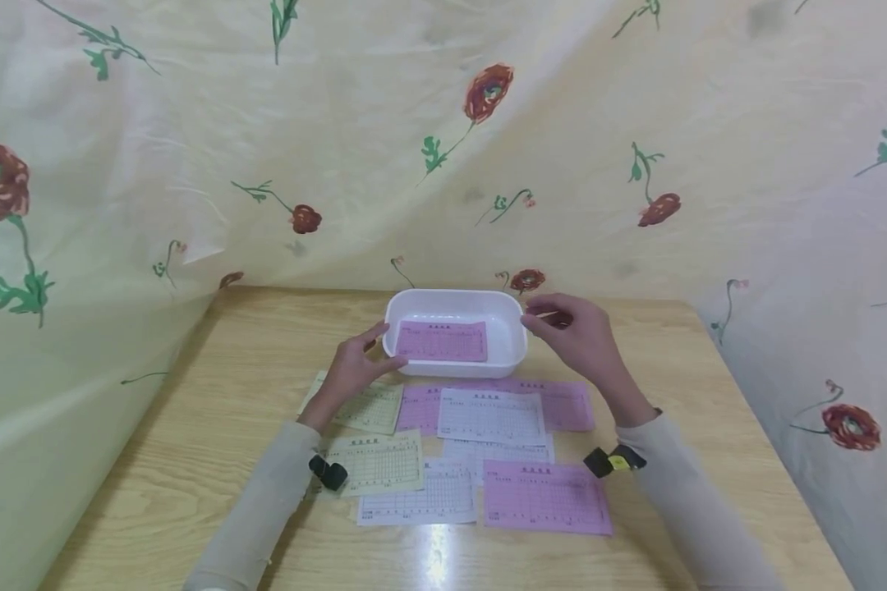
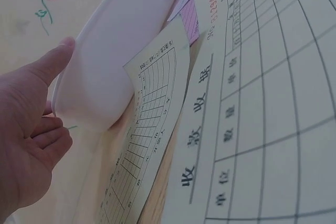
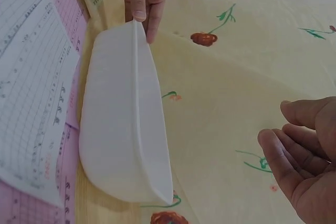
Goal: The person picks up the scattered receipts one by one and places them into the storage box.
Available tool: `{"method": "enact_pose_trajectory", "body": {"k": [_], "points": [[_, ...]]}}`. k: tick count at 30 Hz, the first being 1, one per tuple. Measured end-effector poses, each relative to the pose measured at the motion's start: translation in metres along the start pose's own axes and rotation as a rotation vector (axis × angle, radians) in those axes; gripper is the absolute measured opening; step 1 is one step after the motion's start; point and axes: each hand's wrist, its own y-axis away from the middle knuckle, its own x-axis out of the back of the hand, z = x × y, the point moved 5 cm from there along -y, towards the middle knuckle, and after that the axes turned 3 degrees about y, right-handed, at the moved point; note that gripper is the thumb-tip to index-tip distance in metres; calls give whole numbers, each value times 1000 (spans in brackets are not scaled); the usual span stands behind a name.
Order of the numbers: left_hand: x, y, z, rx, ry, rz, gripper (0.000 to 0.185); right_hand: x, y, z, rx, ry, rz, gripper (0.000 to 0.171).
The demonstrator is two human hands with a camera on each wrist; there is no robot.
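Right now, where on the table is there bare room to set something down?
Bare table lies outside the left sleeve and outside the right sleeve, out to each side edge. Crowded: between the sleeves, where slips overlap before the white tray.

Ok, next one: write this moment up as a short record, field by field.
Tray: white, on the table
In the tray: a pink slip, lying flat
Left hand: holds the tray's left end, thumb at the rim
Right hand: beside the tray's right end, apart from it
In front of the tray: yellow slips, white slips and pink slips, some overlapping
Backdrop: flowered cloth
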Motion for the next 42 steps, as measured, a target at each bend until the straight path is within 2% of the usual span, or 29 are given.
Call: {"method": "enact_pose_trajectory", "body": {"k": [5, 10, 19, 30, 42], "points": [[2, 0, 1, -6, 14, 6, 90, 11, 20, 13, -18, 7, 32, 35], [5, 1, 2, -3, 28, 11, 91, 9, 40, 33, -90, -20, 51, 34], [5, -1, 0, 4, 32, 7, 92, -14, 70, 61, -208, -1, -27, 38], [3, -2, -1, -19, 40, -1, 93, -39, 89, 82, -375, -77, -113, 50], [-1, -2, -1, -12, 34, -9, 91, -51, 96, 92, -361, -42, -133, 48]]}}
